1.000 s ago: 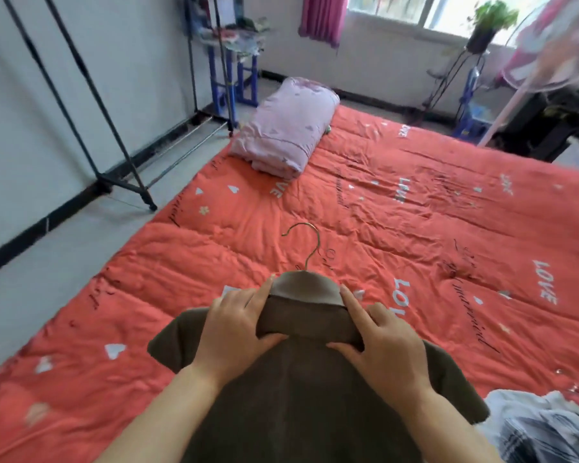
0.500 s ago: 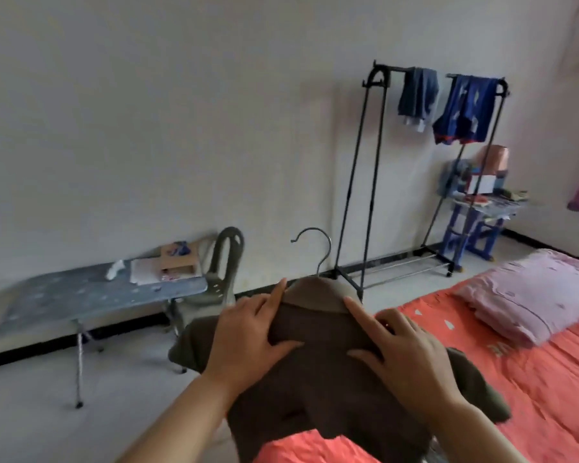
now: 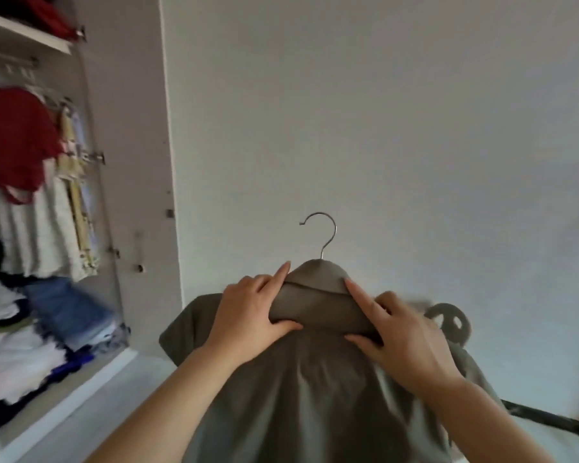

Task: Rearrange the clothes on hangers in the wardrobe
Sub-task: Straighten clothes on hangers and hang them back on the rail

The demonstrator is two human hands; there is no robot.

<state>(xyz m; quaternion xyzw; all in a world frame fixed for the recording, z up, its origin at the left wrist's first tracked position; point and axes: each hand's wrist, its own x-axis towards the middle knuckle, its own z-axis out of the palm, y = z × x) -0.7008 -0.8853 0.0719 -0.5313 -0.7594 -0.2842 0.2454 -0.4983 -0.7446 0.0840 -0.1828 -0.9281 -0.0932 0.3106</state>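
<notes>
An olive-brown shirt (image 3: 315, 389) hangs on a hanger whose metal hook (image 3: 323, 233) sticks up in front of a white wall. My left hand (image 3: 248, 315) grips the collar and left shoulder of the shirt, thumb underneath. My right hand (image 3: 405, 335) grips the right side of the collar the same way. The open wardrobe (image 3: 91, 375) stands at the left, with a red garment (image 3: 14, 142) and pale clothes (image 3: 41, 225) hanging from its rail (image 3: 10, 60).
Folded white and blue clothes (image 3: 47, 329) are stacked on the wardrobe's lower shelf. An upper shelf (image 3: 24, 36) holds red items. The top of a grey chair back (image 3: 448, 319) shows behind my right hand, low against the wall.
My view has swung left from the bed past the clothes rack and ironing board to the wardrobe. Both hands keep the same grip on the shirt and carry it along.
</notes>
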